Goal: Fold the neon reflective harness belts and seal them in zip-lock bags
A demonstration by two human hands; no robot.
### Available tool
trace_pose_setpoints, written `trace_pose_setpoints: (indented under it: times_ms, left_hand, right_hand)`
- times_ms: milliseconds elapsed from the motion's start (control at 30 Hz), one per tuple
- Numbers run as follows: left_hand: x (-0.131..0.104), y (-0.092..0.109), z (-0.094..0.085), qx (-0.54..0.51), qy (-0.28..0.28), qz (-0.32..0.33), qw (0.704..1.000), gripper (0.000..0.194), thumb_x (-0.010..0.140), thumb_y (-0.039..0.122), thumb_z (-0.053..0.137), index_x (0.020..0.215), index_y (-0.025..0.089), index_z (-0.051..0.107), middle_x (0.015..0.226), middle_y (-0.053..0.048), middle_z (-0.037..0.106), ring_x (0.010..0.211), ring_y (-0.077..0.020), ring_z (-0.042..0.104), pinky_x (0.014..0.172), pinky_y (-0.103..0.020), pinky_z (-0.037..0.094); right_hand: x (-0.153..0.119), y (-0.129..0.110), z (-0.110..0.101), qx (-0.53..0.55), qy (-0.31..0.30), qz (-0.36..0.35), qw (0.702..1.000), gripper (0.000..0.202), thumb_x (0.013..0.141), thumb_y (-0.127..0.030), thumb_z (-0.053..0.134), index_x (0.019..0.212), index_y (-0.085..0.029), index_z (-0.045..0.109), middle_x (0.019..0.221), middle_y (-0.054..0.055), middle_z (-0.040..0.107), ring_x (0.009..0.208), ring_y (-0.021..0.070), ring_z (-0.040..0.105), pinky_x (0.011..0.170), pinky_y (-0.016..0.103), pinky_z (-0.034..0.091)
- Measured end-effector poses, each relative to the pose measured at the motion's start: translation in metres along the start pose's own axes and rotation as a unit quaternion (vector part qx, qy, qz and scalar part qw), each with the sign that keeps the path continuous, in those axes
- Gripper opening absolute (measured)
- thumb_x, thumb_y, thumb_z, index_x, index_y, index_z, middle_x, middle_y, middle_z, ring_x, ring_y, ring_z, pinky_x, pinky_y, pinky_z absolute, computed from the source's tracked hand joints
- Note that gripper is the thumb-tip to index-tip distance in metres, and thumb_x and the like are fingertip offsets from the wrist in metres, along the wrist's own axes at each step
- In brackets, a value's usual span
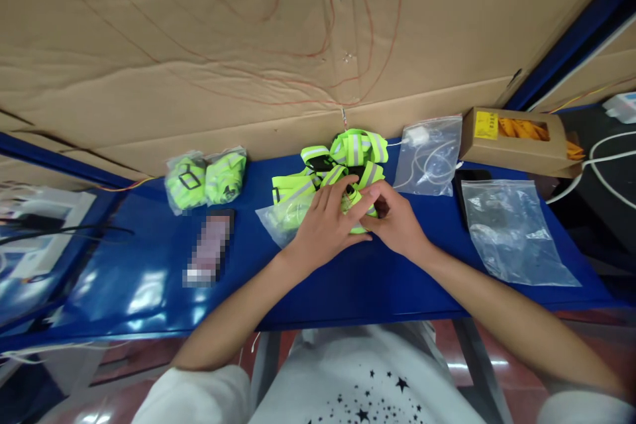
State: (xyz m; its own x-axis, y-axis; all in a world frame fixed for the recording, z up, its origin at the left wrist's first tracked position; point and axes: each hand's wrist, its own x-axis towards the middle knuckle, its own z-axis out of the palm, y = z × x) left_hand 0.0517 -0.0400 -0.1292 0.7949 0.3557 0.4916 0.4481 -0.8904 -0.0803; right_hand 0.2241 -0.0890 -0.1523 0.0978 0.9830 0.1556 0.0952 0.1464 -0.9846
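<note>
1. Workshop setting: a blue table (397, 278) against a cardboard wall (199, 26) (red lines drawn across it).
2. Indicative goods: bright reflective straps (360, 148), plastic bags (517, 235), a box (527, 160).
3. Surroundings: glossy red floor (119, 387), loose cable (64, 232).

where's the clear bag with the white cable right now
In the head view, the clear bag lies right of centre along the back of the blue table, between the neon straps and the cardboard box.
</note>
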Motion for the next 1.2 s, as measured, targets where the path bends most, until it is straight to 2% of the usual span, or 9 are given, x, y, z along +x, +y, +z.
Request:
trace_pose_setpoints:
  times_ms: [167, 267, 433, 500, 567, 667, 800, 967, 1200]
  left_hand:
    - [0.002, 0.007, -0.006, 0.014, -0.042, 0.041, 0.998, 0.092, 0.084, 0.046, 0.082, 0.157, 0.025, 0.03, 0.148, -0.026, 0.049, 0.123, -0.0421, 0.061, 0.096, -0.054, 0.054]
    - [0.002, 0.013, -0.007, 0.027, -0.059, 0.036, 0.997, 0.083, 0.088, 0.034, 0.079, 0.156, 0.028, 0.032, 0.153, -0.024, 0.047, 0.123, -0.0423, 0.062, 0.097, -0.057, 0.053]
    - [-0.001, -0.001, -0.016, -0.076, -0.054, 0.018, 0.996, 0.121, 0.07, 0.054, 0.09, 0.163, 0.023, 0.018, 0.161, -0.029, 0.037, 0.147, -0.0447, 0.044, 0.113, -0.06, 0.045]
    - [-0.002, -0.012, -0.024, -0.094, -0.06, -0.027, 0.993, 0.129, 0.064, 0.062, 0.091, 0.163, 0.018, 0.02, 0.158, -0.03, 0.043, 0.147, -0.0442, 0.045, 0.115, -0.06, 0.044]
    - [-0.003, -0.022, -0.03, -0.1, -0.095, -0.068, 0.988, 0.111, 0.067, 0.065, 0.088, 0.154, 0.016, 0.04, 0.142, -0.024, 0.062, 0.131, -0.0413, 0.062, 0.108, -0.055, 0.051]
    - [-0.007, -0.028, -0.033, -0.133, -0.135, -0.066, 0.98, 0.062, 0.079, 0.066, 0.077, 0.117, 0.018, 0.067, 0.105, -0.012, 0.078, 0.097, -0.0306, 0.076, 0.087, -0.04, 0.059]
    - [-0.016, -0.017, -0.029, -0.121, -0.071, -0.032, 0.99, 0.047, 0.089, 0.06, 0.069, 0.104, 0.016, 0.069, 0.095, -0.009, 0.079, 0.087, -0.0263, 0.078, 0.08, -0.035, 0.059]
    - [-0.021, -0.011, -0.03, -0.141, -0.054, -0.03, 0.988, 0.036, 0.093, 0.048, 0.072, 0.111, 0.017, 0.07, 0.111, -0.01, 0.08, 0.103, -0.026, 0.078, 0.093, -0.036, 0.06]
    - [-0.018, -0.023, -0.038, -0.279, -0.037, -0.167, 0.945, 0.055, 0.076, 0.058, 0.085, 0.115, 0.02, 0.075, 0.109, -0.009, 0.081, 0.097, -0.0246, 0.079, 0.089, -0.03, 0.06]
  right_hand:
    - [0.001, 0.004, 0.001, 0.039, -0.052, 0.006, 0.998, 0.025, 0.071, -0.026, 0.072, 0.087, -0.023, 0.053, 0.079, -0.004, 0.059, 0.072, 0.0143, 0.053, 0.068, 0.027, 0.043]
    - [0.0, 0.008, 0.006, 0.041, -0.033, -0.001, 0.999, 0.022, 0.073, -0.029, 0.071, 0.086, -0.023, 0.054, 0.083, -0.001, 0.064, 0.076, 0.0167, 0.057, 0.071, 0.029, 0.045]
    - [0.002, 0.01, 0.007, 0.002, -0.025, -0.021, 0.999, 0.019, 0.073, -0.028, 0.071, 0.086, -0.023, 0.057, 0.071, -0.005, 0.057, 0.064, 0.0138, 0.051, 0.061, 0.027, 0.041]
    - [0.002, 0.008, 0.006, -0.033, -0.025, -0.04, 0.998, 0.019, 0.075, -0.026, 0.072, 0.091, -0.022, 0.061, 0.071, -0.006, 0.061, 0.062, 0.0136, 0.053, 0.061, 0.026, 0.041]
    - [0.0, 0.005, 0.005, -0.071, -0.038, -0.073, 0.994, 0.018, 0.077, -0.023, 0.073, 0.093, -0.022, 0.065, 0.078, -0.003, 0.068, 0.067, 0.0144, 0.06, 0.065, 0.026, 0.045]
    - [-0.003, 0.004, 0.004, -0.089, -0.072, -0.131, 0.985, 0.012, 0.081, -0.021, 0.072, 0.092, -0.022, 0.067, 0.089, 0.0, 0.075, 0.078, 0.0162, 0.069, 0.073, 0.025, 0.05]
    - [-0.008, 0.014, 0.005, -0.132, -0.085, -0.176, 0.972, 0.016, 0.083, -0.011, 0.067, 0.094, -0.023, 0.067, 0.092, -0.001, 0.076, 0.083, 0.0164, 0.072, 0.075, 0.024, 0.052]
    - [-0.015, 0.015, 0.008, -0.258, -0.108, -0.241, 0.929, 0.016, 0.09, -0.008, 0.058, 0.09, -0.023, 0.065, 0.088, 0.003, 0.074, 0.082, 0.0178, 0.071, 0.073, 0.027, 0.053]
    - [-0.008, -0.022, -0.009, -0.12, -0.203, -0.197, 0.952, 0.044, 0.099, -0.015, 0.055, 0.141, -0.026, 0.058, 0.136, 0.007, 0.071, 0.119, 0.0211, 0.072, 0.1, 0.037, 0.06]
